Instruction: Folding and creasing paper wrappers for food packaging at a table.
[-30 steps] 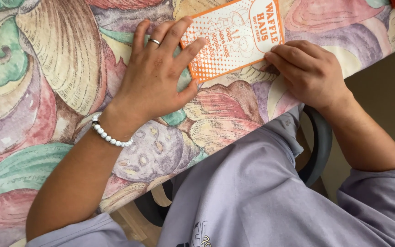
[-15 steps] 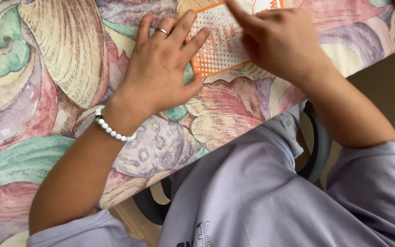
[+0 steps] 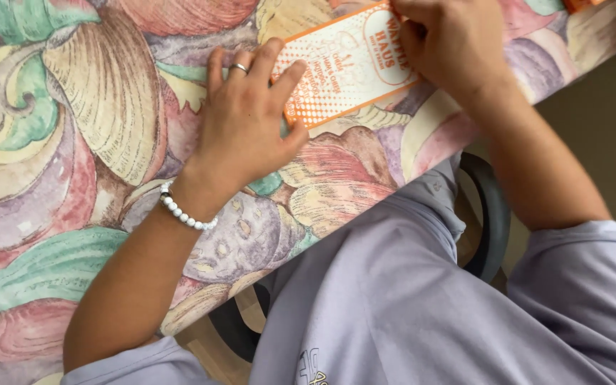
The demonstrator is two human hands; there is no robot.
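Since half a sec ago the right hand [image 3: 450,43] has slid up and right toward the top edge of the frame, uncovering more of the orange-and-white card [image 3: 344,68]; the left hand [image 3: 244,121] has barely shifted.

The card lies flat in the upper middle of the frame, tilted, w/ its right end higher. Left hand is spread open, palm down, fingertips pressing the card's left end; it grips nothing. There is a ring [image 3: 238,68] on one finger and a white bead bracelet [image 3: 183,212] at the wrist. Right hand is curled over the card's upper right end, fingers bent onto it; can't tell if it pinches the edge or just presses.

Table edge runs diagonally from lower left to upper right, just below the card. Free tabletop lies left of the left hand; to the right, there's little room before the edge.

The tablecloth [image 3: 73,142] is smooth, printed w/ big shell and leaf shapes in pastel pink, green, cream and purple. The card is thin, rectangular and dotted at its lower left. A lilac shirt [image 3: 408,299], soft and creased, fills the bottom right. A dark curved chair part [image 3: 493,214] shows beside it.
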